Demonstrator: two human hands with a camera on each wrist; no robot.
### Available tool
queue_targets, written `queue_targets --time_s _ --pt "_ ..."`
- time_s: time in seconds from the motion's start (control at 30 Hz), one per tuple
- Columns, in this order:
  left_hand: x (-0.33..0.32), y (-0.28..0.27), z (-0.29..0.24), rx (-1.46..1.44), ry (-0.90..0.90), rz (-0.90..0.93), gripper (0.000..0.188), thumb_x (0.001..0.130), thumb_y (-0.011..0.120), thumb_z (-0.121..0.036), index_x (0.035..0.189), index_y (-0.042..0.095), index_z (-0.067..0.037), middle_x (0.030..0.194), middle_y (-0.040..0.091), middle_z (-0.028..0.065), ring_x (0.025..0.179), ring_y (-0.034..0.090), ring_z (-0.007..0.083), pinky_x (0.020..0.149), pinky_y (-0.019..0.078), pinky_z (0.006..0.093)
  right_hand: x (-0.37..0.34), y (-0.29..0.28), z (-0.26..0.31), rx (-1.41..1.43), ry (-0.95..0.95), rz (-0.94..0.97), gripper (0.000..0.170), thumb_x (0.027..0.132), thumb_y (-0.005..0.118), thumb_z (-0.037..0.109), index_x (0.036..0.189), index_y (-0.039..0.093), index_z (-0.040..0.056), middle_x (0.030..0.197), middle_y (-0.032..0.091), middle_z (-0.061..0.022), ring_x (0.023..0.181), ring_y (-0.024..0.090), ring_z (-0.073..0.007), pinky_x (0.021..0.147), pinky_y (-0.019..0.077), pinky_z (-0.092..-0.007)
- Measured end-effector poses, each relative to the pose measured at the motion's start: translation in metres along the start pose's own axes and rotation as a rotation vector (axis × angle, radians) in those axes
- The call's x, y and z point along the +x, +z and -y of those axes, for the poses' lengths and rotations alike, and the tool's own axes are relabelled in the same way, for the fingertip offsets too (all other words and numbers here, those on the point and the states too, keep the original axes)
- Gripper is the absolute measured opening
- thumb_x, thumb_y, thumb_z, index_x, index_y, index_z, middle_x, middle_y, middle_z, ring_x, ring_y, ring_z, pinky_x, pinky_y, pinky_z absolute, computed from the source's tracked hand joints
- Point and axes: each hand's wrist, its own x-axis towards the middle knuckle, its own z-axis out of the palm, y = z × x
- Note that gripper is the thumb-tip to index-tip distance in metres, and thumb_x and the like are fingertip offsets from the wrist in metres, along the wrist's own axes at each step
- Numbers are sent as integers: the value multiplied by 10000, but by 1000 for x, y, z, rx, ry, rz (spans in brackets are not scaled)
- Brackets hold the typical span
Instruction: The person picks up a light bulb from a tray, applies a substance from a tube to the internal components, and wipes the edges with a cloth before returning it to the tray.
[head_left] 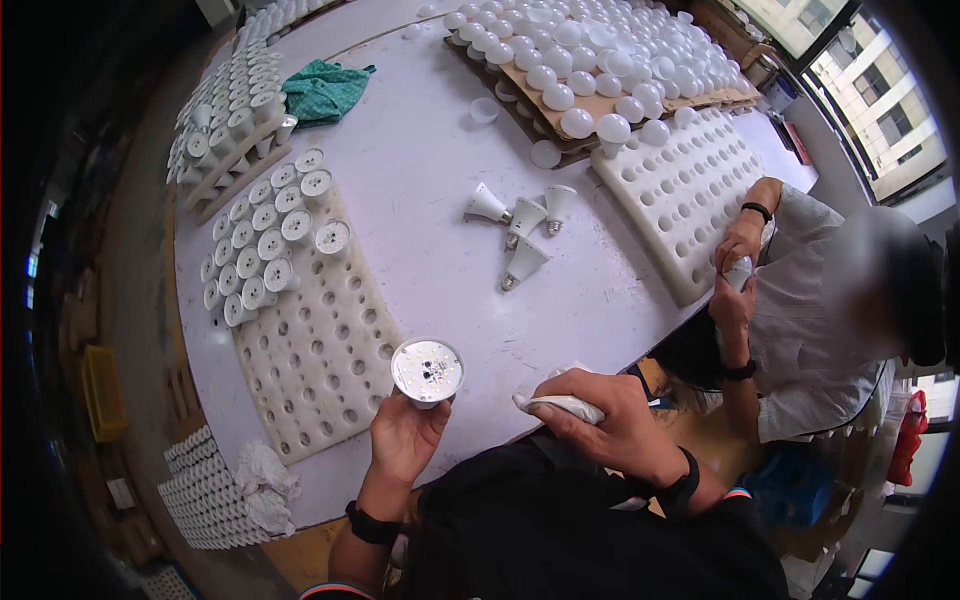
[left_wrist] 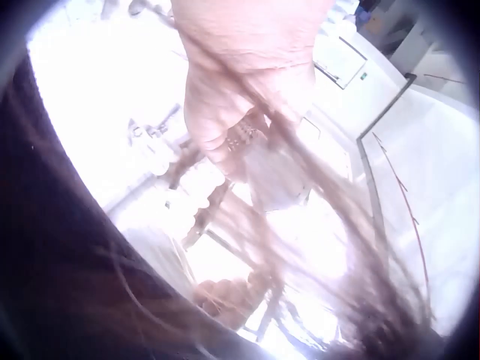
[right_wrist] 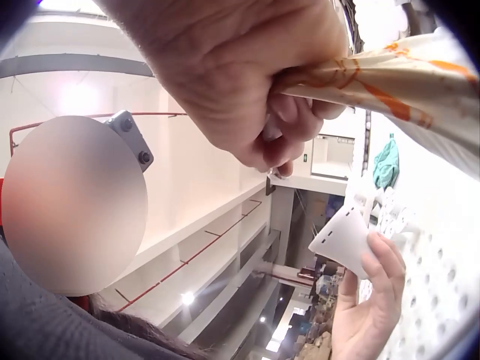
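My left hand (head_left: 405, 440) holds a white lamp base (head_left: 428, 371) from below, its round face with small chips turned up; in the right wrist view the cone-shaped base (right_wrist: 343, 241) stands in the fingers of that hand (right_wrist: 371, 315). My right hand (head_left: 625, 425) grips a white tapered bag or tube (head_left: 568, 405), its tip pointing toward the lamp base but apart from it. Orange marks show on the bag (right_wrist: 405, 82) in the right wrist view, with the hand (right_wrist: 247, 82) curled round it. The left wrist view is washed out; the left hand (left_wrist: 240, 90) is seen there.
A holed tray (head_left: 320, 350) with rows of lamp bases stands left. Several loose bases (head_left: 525, 262) lie mid-table. Behind are white domes (head_left: 580, 122) and a second holed tray (head_left: 680, 200). A person (head_left: 810, 310) works at the right. A green cloth (head_left: 325, 92) lies at the back.
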Motion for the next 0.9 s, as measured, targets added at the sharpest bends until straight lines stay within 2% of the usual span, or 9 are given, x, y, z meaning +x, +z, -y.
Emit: queue_targets --time_s 0.07,0.13,0.27,0.37,0.6,0.73,0.8,0.87,0.9 --pt "20 -7 7 -12 -91 28 352 854 468 -146 1193 428 -62 1150 500 164 999 554 289 800 532 370 -5 -8 -7 2 30 -25 156 812 617 201 885 603 64 665 588 -79 570 586 -206 522 448 -295" --pt "41 -18 16 90 -163 -44 348 889 418 -205 1151 428 24 1074 524 182 942 565 296 791 531 365 -9 -15 -14 4 59 -46 177 820 611 214 914 598 65 673 589 -78 571 586 -197 530 451 -292" --pt "95 -56 38 413 -336 -151 307 890 456 -216 1129 456 -23 1021 538 135 859 574 225 756 508 323 -15 -22 -28 42 17 -110 205 823 608 227 951 585 68 732 604 -89 612 598 -199 572 461 -273" --pt "128 -66 58 614 -308 -161 323 885 478 -197 1153 454 -18 1010 537 130 870 563 208 783 493 316 -12 -21 -29 29 38 -99 193 825 605 224 941 604 69 784 619 -91 647 610 -208 603 470 -271" --pt "127 -36 38 973 161 -131 373 875 476 -121 1228 427 -10 1102 516 136 947 559 212 778 485 313 9 2 -23 -196 -130 -156 230 730 676 90 944 609 39 804 626 -123 684 622 -249 628 481 -286" --pt "107 -59 -24 760 239 -286 312 864 496 -124 1156 484 -15 1063 540 75 912 569 175 738 483 296 22 21 -11 -229 -176 -33 255 722 617 22 974 580 17 842 623 -119 758 615 -215 679 465 -287" --pt "95 -81 -70 529 397 -451 245 856 510 -124 1081 524 -27 972 565 47 843 577 151 706 481 283 33 32 -26 -215 -291 -147 240 734 584 9 973 568 -9 817 619 -106 699 595 -177 617 454 -277" --pt "95 -97 -109 394 628 -591 202 831 517 -94 1019 556 -32 865 583 31 719 588 130 603 491 249 42 36 -29 -194 -210 -50 286 854 542 67 1130 554 -8 890 629 -119 755 561 -132 630 442 -197" --pt "96 -102 -128 392 727 -607 242 803 541 -82 1037 550 -23 863 581 33 694 588 123 569 492 250 45 43 -33 -96 -131 -31 287 851 538 54 1132 550 -9 801 593 -81 673 510 -110 576 412 -199"
